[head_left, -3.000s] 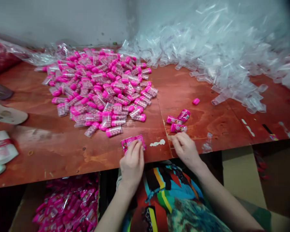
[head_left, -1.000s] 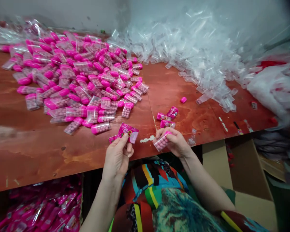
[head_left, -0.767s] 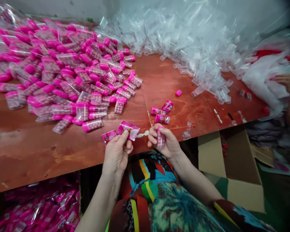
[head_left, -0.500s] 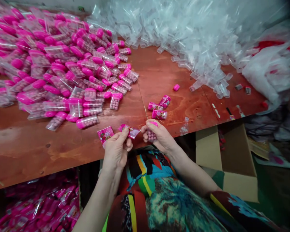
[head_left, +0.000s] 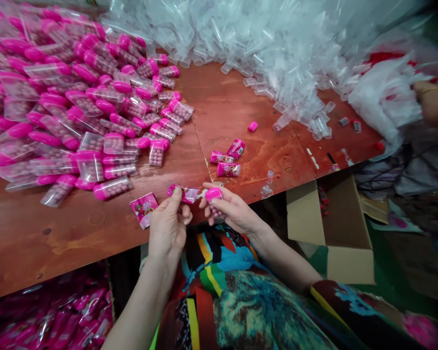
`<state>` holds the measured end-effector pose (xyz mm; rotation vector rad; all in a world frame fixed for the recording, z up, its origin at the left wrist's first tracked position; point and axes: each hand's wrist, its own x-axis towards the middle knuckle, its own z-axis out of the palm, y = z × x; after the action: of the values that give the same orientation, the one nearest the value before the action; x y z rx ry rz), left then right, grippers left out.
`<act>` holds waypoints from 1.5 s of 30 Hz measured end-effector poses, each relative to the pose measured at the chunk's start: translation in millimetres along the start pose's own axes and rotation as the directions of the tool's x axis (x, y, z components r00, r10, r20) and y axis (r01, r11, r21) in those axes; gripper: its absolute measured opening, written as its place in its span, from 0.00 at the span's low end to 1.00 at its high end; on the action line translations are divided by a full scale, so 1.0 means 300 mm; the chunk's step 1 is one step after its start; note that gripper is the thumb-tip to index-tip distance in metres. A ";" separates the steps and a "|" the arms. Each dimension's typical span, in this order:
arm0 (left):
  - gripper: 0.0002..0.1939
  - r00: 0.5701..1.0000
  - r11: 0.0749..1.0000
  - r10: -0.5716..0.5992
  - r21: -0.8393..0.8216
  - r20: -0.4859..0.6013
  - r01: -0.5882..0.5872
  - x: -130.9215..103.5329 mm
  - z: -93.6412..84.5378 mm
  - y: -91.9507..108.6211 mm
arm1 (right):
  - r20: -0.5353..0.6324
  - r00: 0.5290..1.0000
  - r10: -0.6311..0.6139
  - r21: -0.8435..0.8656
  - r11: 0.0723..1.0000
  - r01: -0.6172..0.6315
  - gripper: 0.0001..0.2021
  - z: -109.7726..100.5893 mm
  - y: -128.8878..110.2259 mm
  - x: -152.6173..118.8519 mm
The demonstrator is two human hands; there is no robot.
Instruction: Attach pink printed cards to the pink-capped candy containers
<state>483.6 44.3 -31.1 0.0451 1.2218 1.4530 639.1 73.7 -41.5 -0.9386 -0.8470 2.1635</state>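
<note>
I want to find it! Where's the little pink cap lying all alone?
The pink cap lies on the table, right of centre, between the clear tubes and three wrapped packs.

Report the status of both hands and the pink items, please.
Left hand pinches pink sleeve. Right hand holds capped candy tube. Nothing between them.

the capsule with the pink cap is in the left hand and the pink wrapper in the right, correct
Not quite: the hands are swapped. The head view shows the capsule with the pink cap in the right hand, and the pink wrapper pinched in the left hand, both just off the table edge.
</note>
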 end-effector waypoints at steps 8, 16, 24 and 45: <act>0.19 0.997 0.997 -0.070 -0.032 0.033 0.071 0.018 0.006 -0.031 | -0.048 0.995 -0.084 0.037 0.996 0.086 0.17 0.012 0.007 -0.008; 0.20 0.996 0.997 -0.073 0.039 0.061 0.070 0.000 0.030 -0.062 | -0.144 0.975 -0.170 -0.087 0.984 0.158 0.24 0.020 0.045 0.000; 0.22 0.989 0.995 -0.084 0.057 0.120 0.077 -0.004 0.032 -0.070 | -0.135 0.980 -0.143 -0.183 0.976 0.117 0.26 0.025 0.052 -0.006; 0.17 0.938 0.976 -0.209 0.110 0.275 0.185 0.000 0.013 -0.025 | 0.043 0.985 -0.166 -0.387 0.906 0.170 0.29 -0.021 0.079 -0.024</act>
<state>491.3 45.0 -34.4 0.1780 1.0176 1.1745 641.3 55.9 -60.0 -1.0014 -1.3470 1.8858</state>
